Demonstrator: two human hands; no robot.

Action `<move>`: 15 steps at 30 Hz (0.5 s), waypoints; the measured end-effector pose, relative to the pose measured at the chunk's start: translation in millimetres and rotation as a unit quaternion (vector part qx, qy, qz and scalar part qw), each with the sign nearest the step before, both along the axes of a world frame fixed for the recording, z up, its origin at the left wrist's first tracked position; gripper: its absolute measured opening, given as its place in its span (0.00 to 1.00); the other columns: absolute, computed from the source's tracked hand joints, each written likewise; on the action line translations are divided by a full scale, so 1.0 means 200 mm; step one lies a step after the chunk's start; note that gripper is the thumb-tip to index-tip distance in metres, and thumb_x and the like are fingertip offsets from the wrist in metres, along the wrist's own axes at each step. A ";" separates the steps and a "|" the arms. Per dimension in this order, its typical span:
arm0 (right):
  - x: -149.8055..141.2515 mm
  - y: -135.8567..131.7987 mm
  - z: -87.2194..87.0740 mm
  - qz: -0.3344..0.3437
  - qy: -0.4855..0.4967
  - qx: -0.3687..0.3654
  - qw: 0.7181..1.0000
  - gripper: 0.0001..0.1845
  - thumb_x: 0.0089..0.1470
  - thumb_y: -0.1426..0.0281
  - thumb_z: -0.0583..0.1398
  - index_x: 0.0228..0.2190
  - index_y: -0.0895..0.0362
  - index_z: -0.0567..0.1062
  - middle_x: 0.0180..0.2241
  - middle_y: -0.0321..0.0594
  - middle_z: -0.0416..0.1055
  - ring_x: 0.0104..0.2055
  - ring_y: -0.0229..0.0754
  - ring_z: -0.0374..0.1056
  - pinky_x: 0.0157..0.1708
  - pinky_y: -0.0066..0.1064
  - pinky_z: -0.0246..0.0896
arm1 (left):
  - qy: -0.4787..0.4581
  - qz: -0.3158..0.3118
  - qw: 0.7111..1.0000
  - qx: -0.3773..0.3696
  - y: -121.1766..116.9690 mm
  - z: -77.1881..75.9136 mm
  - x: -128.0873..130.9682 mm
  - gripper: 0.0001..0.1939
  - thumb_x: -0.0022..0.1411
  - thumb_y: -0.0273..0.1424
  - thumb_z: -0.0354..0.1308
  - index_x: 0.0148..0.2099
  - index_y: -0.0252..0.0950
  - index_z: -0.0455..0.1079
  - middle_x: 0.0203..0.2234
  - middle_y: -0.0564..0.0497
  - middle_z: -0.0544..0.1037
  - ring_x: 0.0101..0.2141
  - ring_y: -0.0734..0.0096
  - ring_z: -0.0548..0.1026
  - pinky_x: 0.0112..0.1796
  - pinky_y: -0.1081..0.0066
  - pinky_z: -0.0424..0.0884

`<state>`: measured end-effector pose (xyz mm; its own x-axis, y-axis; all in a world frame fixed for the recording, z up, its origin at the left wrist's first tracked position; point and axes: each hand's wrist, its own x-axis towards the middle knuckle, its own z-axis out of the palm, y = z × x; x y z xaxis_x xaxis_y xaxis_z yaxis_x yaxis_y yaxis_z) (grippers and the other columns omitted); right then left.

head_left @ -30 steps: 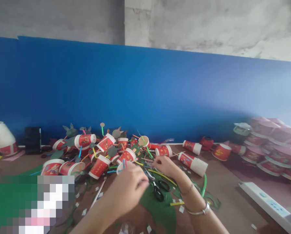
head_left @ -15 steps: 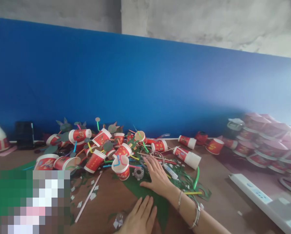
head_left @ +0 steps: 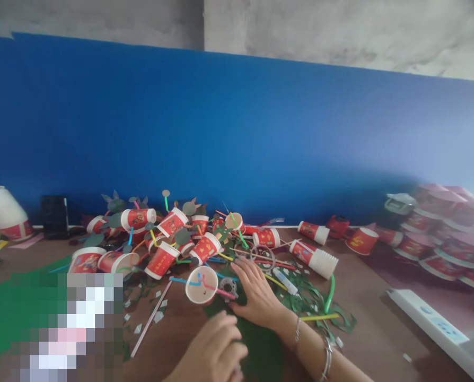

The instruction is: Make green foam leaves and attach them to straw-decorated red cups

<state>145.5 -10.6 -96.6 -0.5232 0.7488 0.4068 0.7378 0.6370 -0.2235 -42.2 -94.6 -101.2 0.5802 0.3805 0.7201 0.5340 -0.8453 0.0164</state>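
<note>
My right hand [head_left: 257,293] reaches over the table with its fingers spread and holds nothing. Its thumb is close to the end of a pink straw and a grey toothed ring [head_left: 228,287]. Just left of that ring, a red paper cup [head_left: 202,285] with blue and pink bendy straws through its sides tips its mouth toward me. Nearer to me is my left hand [head_left: 213,350], fingers curled in; whatever they may hold is hidden. Under both hands lies a sheet of dark green paper [head_left: 261,347].
A heap of red paper cups [head_left: 162,260] with straws and paper discs fills the back. A glue tube [head_left: 285,281], green scraps and a stack of cups [head_left: 314,258] lie rightward. A power strip [head_left: 428,317] and pink-topped cups [head_left: 455,233] stand at far right.
My left hand has gone from lying flat to curled and shifted up slightly. The strawed cup has tipped toward me. The right hand stays spread, and the view has swung a little left.
</note>
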 end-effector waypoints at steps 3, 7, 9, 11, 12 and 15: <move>-0.05 -0.02 0.00 0.017 0.009 -0.018 1.000 0.45 0.41 0.65 0.63 0.59 0.61 0.54 0.56 0.52 0.61 0.60 0.56 0.50 0.58 0.52 0.44 | -0.056 0.147 0.987 -0.023 0.03 0.12 -0.14 0.09 0.59 0.22 0.53 0.42 0.38 0.66 0.36 0.47 0.74 0.43 0.63 0.72 0.47 0.62 0.66; -0.08 -0.03 0.02 0.004 0.012 -0.047 0.999 0.40 0.46 0.70 0.61 0.59 0.59 0.54 0.50 0.50 0.67 0.52 0.53 0.60 0.54 0.49 0.52 | -0.027 0.200 0.978 -0.060 0.11 0.17 -0.24 0.15 0.61 0.28 0.54 0.51 0.37 0.63 0.44 0.43 0.72 0.46 0.58 0.70 0.46 0.58 0.67; -0.08 -0.03 0.02 -0.005 0.022 -0.049 0.999 0.39 0.47 0.72 0.60 0.59 0.58 0.53 0.48 0.50 0.68 0.50 0.54 0.61 0.52 0.50 0.54 | -0.012 0.178 0.980 -0.093 0.16 0.17 -0.24 0.14 0.63 0.28 0.52 0.52 0.38 0.62 0.45 0.44 0.71 0.46 0.59 0.70 0.45 0.59 0.67; -0.07 -0.03 0.01 -0.011 0.042 -0.046 0.998 0.38 0.48 0.72 0.59 0.59 0.57 0.52 0.49 0.49 0.67 0.50 0.54 0.61 0.51 0.51 0.55 | 0.000 0.144 0.981 -0.133 0.20 0.19 -0.22 0.08 0.65 0.28 0.49 0.45 0.40 0.65 0.43 0.46 0.72 0.43 0.62 0.72 0.43 0.63 0.69; -0.07 -0.02 0.00 -0.015 0.055 -0.047 0.997 0.38 0.48 0.73 0.59 0.59 0.56 0.51 0.49 0.49 0.67 0.51 0.54 0.61 0.51 0.51 0.55 | 0.002 0.135 0.980 -0.143 0.22 0.20 -0.21 0.07 0.66 0.27 0.47 0.41 0.40 0.66 0.41 0.47 0.73 0.41 0.63 0.73 0.41 0.64 0.69; -0.06 -0.02 -0.01 -0.033 0.093 -0.052 0.994 0.39 0.47 0.75 0.57 0.59 0.55 0.49 0.50 0.48 0.66 0.51 0.53 0.61 0.51 0.49 0.57 | -0.006 0.134 0.978 -0.158 0.25 0.26 -0.23 0.09 0.66 0.27 0.45 0.36 0.39 0.66 0.38 0.48 0.73 0.38 0.65 0.73 0.38 0.68 0.69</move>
